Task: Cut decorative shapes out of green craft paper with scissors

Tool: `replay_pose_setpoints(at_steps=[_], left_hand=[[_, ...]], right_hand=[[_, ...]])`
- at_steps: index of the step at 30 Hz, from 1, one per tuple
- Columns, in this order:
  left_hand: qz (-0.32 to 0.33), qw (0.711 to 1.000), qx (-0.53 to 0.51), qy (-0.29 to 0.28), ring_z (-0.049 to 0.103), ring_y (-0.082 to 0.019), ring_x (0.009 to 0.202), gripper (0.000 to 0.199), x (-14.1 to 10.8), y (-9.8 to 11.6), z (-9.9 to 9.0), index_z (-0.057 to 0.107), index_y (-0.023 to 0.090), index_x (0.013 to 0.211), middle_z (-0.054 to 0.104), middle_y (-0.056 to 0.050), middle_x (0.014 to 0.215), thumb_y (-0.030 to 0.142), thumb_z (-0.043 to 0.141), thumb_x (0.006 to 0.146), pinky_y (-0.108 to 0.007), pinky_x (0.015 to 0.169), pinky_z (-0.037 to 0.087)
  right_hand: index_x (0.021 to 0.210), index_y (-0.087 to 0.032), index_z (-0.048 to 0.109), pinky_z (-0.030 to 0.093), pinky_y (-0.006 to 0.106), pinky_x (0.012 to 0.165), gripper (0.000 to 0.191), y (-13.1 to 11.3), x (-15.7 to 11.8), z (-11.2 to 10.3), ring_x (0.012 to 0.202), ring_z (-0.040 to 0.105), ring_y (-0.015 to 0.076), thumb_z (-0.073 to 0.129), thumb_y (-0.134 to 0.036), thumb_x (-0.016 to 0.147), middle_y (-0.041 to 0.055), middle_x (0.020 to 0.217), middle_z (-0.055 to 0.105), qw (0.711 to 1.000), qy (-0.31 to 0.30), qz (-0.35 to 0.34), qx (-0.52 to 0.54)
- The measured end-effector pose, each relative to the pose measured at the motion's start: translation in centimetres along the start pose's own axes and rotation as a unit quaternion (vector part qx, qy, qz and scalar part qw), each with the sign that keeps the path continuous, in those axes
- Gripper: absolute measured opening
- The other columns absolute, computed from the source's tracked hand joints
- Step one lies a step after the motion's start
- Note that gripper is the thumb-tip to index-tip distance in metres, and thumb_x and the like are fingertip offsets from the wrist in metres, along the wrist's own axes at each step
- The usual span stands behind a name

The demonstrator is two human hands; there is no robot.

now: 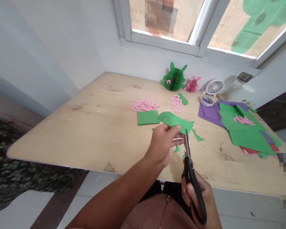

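Green paper (173,120): pencil-outlined, curved — left hand (165,136) pinches it, right hand (196,190) curled round scissors (188,156)

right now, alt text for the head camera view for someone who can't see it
The left hand holds green paper with drawn outlines at the blades of black-handled scissors in the right hand, above a wooden table with pink cutouts.

Left of your right hand (207,191) and nearer you than your left hand (162,140), your dusty-pink top (144,213) has a thin line with small pale dots (168,197); beside your right hand, black clothing (173,190) shows
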State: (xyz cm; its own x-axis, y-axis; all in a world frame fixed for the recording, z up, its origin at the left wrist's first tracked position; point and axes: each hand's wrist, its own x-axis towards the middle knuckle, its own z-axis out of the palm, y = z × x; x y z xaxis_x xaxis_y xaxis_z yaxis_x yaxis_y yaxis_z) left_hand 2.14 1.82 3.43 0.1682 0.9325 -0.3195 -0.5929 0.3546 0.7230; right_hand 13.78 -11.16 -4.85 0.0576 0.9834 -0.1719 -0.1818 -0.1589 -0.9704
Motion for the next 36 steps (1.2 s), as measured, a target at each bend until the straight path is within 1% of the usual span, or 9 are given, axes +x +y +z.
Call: replay_pose_setpoints(at_steps=[3, 9, 15, 17, 20, 22, 25, 28, 36], left_hand=[[-0.002, 1.000, -0.001, 0.002, 0.065, -0.019, 0.065, 0.014, 0.0, 0.0, 0.0, 0.054, 0.014, 0.066, 0.061, -0.004, 0.063, 0.018, 0.067, 0.068, -0.032, 0.062, 0.053], [-0.003, 1.000, -0.001, 0.000, 0.065, -0.018, 0.065, 0.014, 0.0, 0.1, 0.1, 0.055, 0.015, 0.066, 0.062, -0.003, 0.061, 0.019, 0.068, 0.067, -0.031, 0.061, 0.053], [-0.005, 1.000, -0.007, 0.000, 0.065, -0.017, 0.062, 0.013, 0.1, 0.2, 0.1, 0.056, 0.014, 0.068, 0.060, -0.001, 0.061, 0.018, 0.068, 0.067, -0.029, 0.060, 0.052], [-0.007, 1.000, -0.008, -0.001, 0.065, -0.017, 0.062, 0.013, 0.1, 0.1, 0.1, 0.056, 0.014, 0.069, 0.060, -0.001, 0.061, 0.018, 0.068, 0.067, -0.029, 0.059, 0.051], [-0.007, 1.000, -0.008, -0.001, 0.065, -0.017, 0.062, 0.013, 0.1, 0.1, 0.1, 0.056, 0.014, 0.069, 0.061, -0.001, 0.061, 0.018, 0.068, 0.067, -0.028, 0.058, 0.051], [-0.006, 1.000, -0.011, 0.004, 0.065, -0.017, 0.061, 0.013, 0.1, 0.0, 0.2, 0.056, 0.014, 0.068, 0.061, -0.001, 0.061, 0.018, 0.068, 0.067, -0.029, 0.060, 0.051], [-0.006, 1.000, -0.013, 0.010, 0.065, -0.016, 0.061, 0.014, 0.1, 0.0, 0.2, 0.057, 0.014, 0.068, 0.062, -0.001, 0.061, 0.019, 0.070, 0.065, -0.029, 0.061, 0.052], [-0.007, 1.000, -0.013, 0.008, 0.065, -0.016, 0.061, 0.015, 0.1, 0.0, 0.2, 0.058, 0.014, 0.068, 0.063, -0.002, 0.064, 0.019, 0.070, 0.064, -0.029, 0.062, 0.052], [-0.008, 1.000, -0.008, 0.012, 0.063, -0.014, 0.059, 0.014, 0.0, 0.0, 0.2, 0.058, 0.014, 0.065, 0.063, -0.001, 0.063, 0.020, 0.070, 0.063, -0.030, 0.064, 0.052]], right_hand=[[0.118, -0.020, 0.059, 0.018, 0.022, 0.039, 0.045, 0.1, 0.2, 0.0, 0.046, 0.024, 0.0079, 0.065, -0.045, 0.081, -0.0063, 0.058, 0.036, 1.000, -0.003, -0.001, -0.001], [0.110, -0.019, 0.061, 0.018, 0.022, 0.040, 0.039, -0.2, 0.2, 0.1, 0.046, 0.024, 0.0077, 0.064, -0.046, 0.082, -0.0060, 0.057, 0.036, 1.000, -0.008, 0.005, -0.001], [0.118, -0.018, 0.057, 0.019, 0.022, 0.040, 0.048, 0.1, 0.3, 0.1, 0.044, 0.027, 0.0077, 0.065, -0.048, 0.081, -0.0063, 0.055, 0.038, 1.000, -0.002, -0.001, 0.003], [0.114, -0.019, 0.059, 0.019, 0.022, 0.040, 0.044, 0.4, 0.4, 0.0, 0.044, 0.028, 0.0078, 0.065, -0.047, 0.081, -0.0060, 0.055, 0.040, 1.000, -0.001, -0.006, 0.011], [0.102, -0.019, 0.062, 0.019, 0.022, 0.040, 0.036, 0.7, 0.4, 0.1, 0.044, 0.029, 0.0078, 0.064, -0.048, 0.081, -0.0051, 0.056, 0.042, 1.000, 0.000, -0.003, 0.024], [0.095, -0.019, 0.063, 0.019, 0.022, 0.040, 0.034, 0.7, 0.5, 0.2, 0.043, 0.029, 0.0077, 0.064, -0.050, 0.080, -0.0050, 0.055, 0.042, 0.999, 0.001, 0.006, 0.036], [0.097, -0.019, 0.063, 0.019, 0.022, 0.039, 0.038, 0.5, 0.5, 0.5, 0.042, 0.029, 0.0078, 0.066, -0.051, 0.078, -0.0049, 0.055, 0.043, 0.999, 0.014, 0.021, 0.048], [0.097, -0.017, 0.063, 0.018, 0.022, 0.038, 0.041, 0.6, 0.5, 0.7, 0.042, 0.029, 0.0080, 0.068, -0.052, 0.076, -0.0044, 0.054, 0.044, 0.999, 0.020, 0.020, 0.047], [0.100, -0.018, 0.061, 0.019, 0.021, 0.037, 0.039, 1.3, 0.4, 0.3, 0.041, 0.026, 0.0068, 0.068, -0.049, 0.078, -0.0060, 0.054, 0.040, 0.998, -0.003, 0.021, 0.063]])
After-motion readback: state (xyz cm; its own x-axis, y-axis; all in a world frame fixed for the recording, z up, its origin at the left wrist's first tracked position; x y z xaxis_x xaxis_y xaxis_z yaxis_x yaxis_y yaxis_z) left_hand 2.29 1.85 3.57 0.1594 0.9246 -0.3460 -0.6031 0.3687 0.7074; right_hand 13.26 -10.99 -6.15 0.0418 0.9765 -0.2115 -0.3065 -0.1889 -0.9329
